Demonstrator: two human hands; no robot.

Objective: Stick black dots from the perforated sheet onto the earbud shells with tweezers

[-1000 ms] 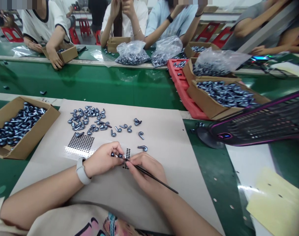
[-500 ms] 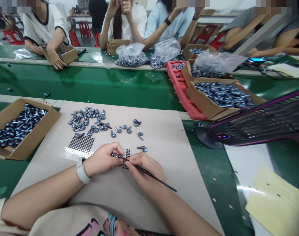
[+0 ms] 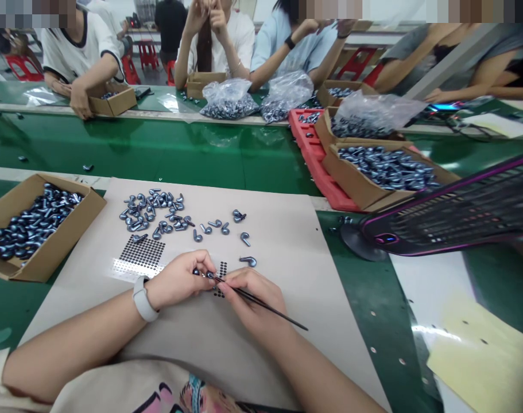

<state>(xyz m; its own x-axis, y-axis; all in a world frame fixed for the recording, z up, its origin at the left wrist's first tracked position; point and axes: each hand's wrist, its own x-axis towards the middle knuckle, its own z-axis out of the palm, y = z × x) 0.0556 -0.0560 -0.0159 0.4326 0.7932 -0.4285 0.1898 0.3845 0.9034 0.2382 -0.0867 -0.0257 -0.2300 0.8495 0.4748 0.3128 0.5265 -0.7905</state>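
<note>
My left hand (image 3: 179,281) is closed on a shiny dark blue earbud (image 3: 210,275), pinched at the fingertips. In my right hand (image 3: 259,298) is a pair of thin black tweezers (image 3: 282,315), its tips at the earbud. The contact between tips and earbud is too small to make out. Just behind and partly under my fingers lies a narrow patch of black dots (image 3: 223,268). A clear sheet with rows of black dots (image 3: 143,252) rests left of it, one earbud (image 3: 139,238) on its top edge. Loose earbuds (image 3: 158,199) spread over the grey mat (image 3: 295,246) beyond.
To the left stands a cardboard box (image 3: 72,235) full of earbuds. A black fan (image 3: 442,218) reaches in from the right, near a yellow sheet (image 3: 485,350). Across the green belt (image 3: 192,149) are a red crate (image 3: 317,166), more boxes, bags and several co-workers.
My hands, the earbud and the tweezers hold almost the same pose. A co-worker's hand at the back left has moved left along the box. The view has shifted slightly.
</note>
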